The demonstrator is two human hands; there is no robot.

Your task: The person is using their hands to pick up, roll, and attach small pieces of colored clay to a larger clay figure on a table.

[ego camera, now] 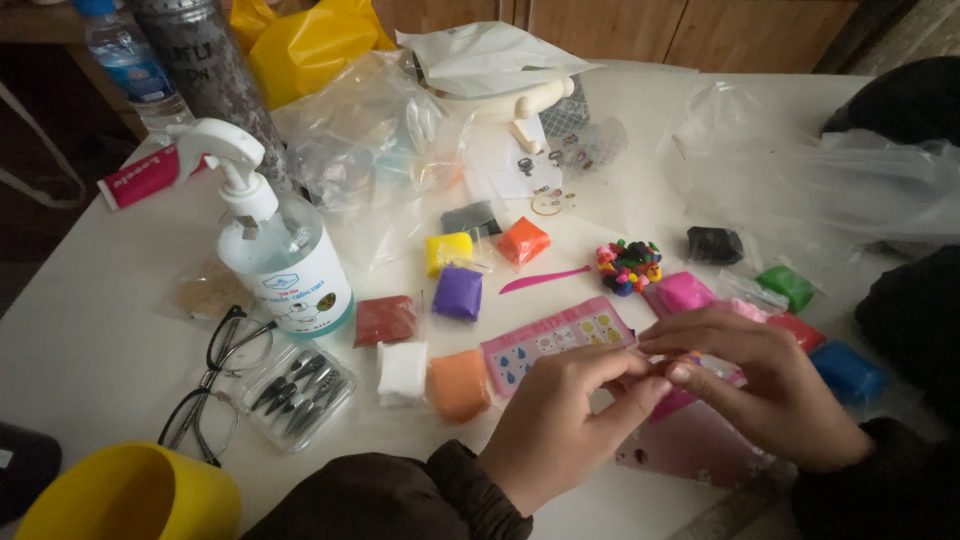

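Note:
My left hand (565, 425) and my right hand (765, 385) meet fingertip to fingertip low in the head view. Between thumbs and forefingers they pinch a small pink piece of clay (678, 362), mostly hidden by the fingers. Under the hands lies a pink board (690, 450). A pink mould sheet (555, 340) lies just left of the fingertips. Small bags of modelling clay lie around: orange (458, 385), white (402, 372), purple (458, 293), yellow (448, 250), magenta (682, 292), blue (848, 372).
A spray bottle (280, 250) stands at the left, with glasses (222, 375), a clear case of tool tips (298, 395) and a yellow cup (130, 495) near the front edge. A pink clay knife (545, 280), a multicoloured clay cluster (628, 266) and plastic bags (370, 130) lie behind.

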